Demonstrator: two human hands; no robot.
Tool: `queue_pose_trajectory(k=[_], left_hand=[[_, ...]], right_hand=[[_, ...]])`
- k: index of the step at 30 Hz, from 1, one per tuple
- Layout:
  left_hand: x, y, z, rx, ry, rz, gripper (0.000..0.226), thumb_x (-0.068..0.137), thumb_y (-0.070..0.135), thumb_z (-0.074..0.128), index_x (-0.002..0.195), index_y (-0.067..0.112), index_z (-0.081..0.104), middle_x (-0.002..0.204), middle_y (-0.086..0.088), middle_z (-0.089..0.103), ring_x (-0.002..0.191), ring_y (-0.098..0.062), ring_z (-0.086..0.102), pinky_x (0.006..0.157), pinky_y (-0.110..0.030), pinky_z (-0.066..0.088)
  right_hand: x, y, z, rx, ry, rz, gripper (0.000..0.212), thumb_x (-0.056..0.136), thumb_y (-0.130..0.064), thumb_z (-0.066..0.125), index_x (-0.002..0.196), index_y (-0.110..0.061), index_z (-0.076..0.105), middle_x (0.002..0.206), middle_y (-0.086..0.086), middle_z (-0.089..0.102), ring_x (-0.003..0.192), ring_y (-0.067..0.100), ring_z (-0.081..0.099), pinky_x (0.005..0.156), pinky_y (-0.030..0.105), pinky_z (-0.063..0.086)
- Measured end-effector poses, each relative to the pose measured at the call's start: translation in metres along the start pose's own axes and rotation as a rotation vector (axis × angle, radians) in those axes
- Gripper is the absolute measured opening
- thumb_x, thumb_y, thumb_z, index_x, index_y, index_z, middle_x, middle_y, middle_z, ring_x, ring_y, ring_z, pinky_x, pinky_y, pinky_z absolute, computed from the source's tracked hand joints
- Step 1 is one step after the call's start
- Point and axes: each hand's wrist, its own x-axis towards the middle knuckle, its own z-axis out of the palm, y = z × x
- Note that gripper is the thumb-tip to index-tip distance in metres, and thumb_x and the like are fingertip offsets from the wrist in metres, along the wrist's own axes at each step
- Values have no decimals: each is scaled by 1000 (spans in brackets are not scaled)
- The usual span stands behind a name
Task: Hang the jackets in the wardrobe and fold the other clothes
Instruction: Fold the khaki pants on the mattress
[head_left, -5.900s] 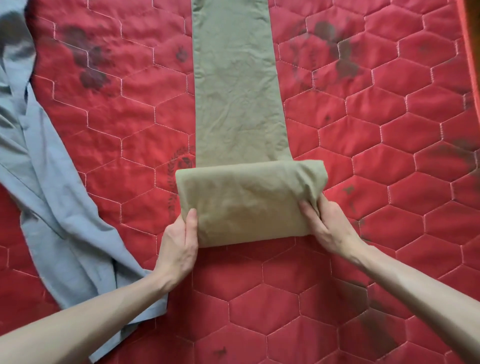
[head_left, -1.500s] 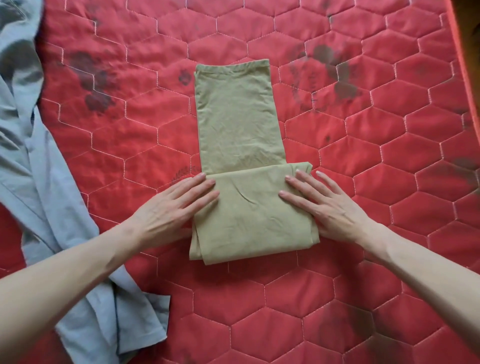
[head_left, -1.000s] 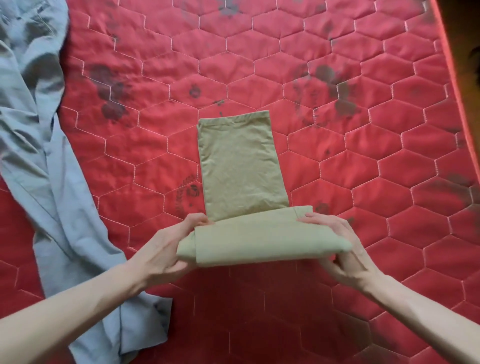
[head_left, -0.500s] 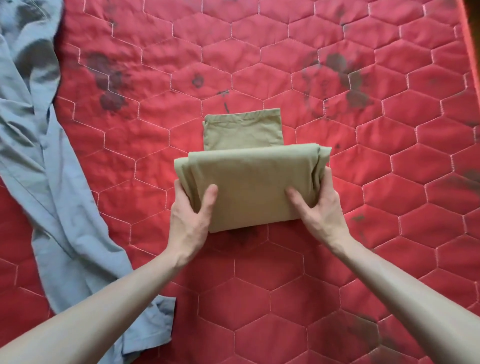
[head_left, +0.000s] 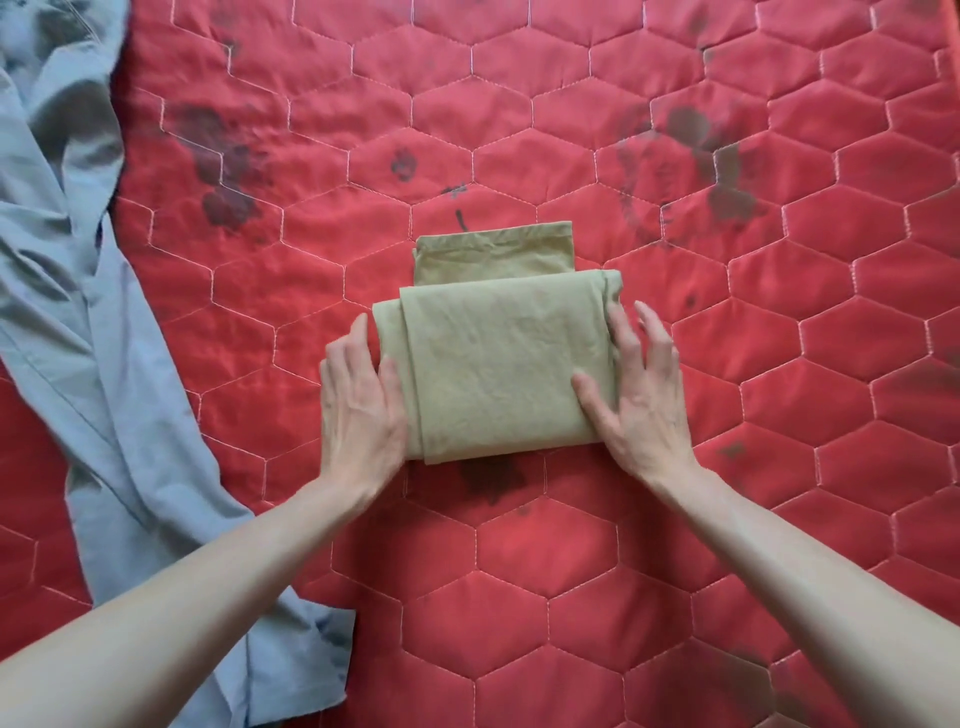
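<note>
On red quilted mattress (head_left: 571, 597), my left hand (head_left: 358, 410) and right hand (head_left: 639, 400) flat, fingers straight, pressing sides of folded olive garment (head_left: 498, 364); grey-blue garment (head_left: 93, 332) lies left.

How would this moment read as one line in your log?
step: folding | item: folded olive-green cloth garment, short strip left | left hand, right hand: flat at its sides | surface: red quilted mattress

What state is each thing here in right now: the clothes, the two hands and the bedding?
Green garment: folded into a thick bundle, one short end left sticking out at the far side.
Blue garment: unfolded, rumpled.
Left hand: fingers straight, against the bundle's left edge.
Right hand: open, resting on the bundle's right edge.
Red quilt: spread flat, dark-stained.
</note>
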Motion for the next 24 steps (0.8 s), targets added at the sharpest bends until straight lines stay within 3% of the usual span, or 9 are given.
queue_pose_trajectory(k=[2,5,9,13,17,21,24], left_hand=[[1,-18,-8,129,-6,212,61,102,15,39,161,16,25,150,-12,38,132,-32,42,112,-47,35],[5,-44,-15,344,-67,505,84,88,-13,49,164,16,24,164,-17,26,152,-38,27,121,-55,30],[14,-48,-19,506,-200,772,85,82,5,50,163,15,24,170,-17,18,158,-35,16,125,-59,22],[27,-38,-22,456,-304,806,83,87,46,56,161,16,33,170,-13,23,158,-33,17,126,-58,19],[28,-36,-32,356,-353,782,93,84,65,59,160,17,36,168,-6,29,158,-28,19,126,-58,19],[16,-28,-40,86,-286,697,76,92,68,54,144,12,56,152,0,53,151,-21,37,125,-53,25],[7,-17,-44,-119,-214,563,63,93,65,60,124,11,68,124,0,71,127,-22,63,114,-46,43]], right_hand=[[-8,16,-10,-36,-173,-198,98,88,-60,68,164,-18,22,171,12,7,156,29,21,123,44,24],[-10,34,-23,-80,-345,-334,119,75,-62,79,165,-14,17,172,16,-4,156,34,19,123,51,26],[-2,32,-28,-178,-308,-429,108,76,-44,76,163,-8,23,170,22,8,144,40,38,118,45,36],[1,23,-30,-156,-290,-429,94,78,-38,70,159,-7,34,162,20,30,133,42,48,114,46,42],[-3,19,-45,-27,-207,-460,70,87,-39,73,146,-6,54,150,14,51,135,30,55,112,40,47],[-9,4,-60,13,-35,-464,57,91,-53,72,122,-5,71,120,5,73,102,22,72,84,38,56],[-19,-14,-68,157,68,-279,53,87,-55,73,111,-8,73,97,-3,75,75,19,70,71,34,55]])
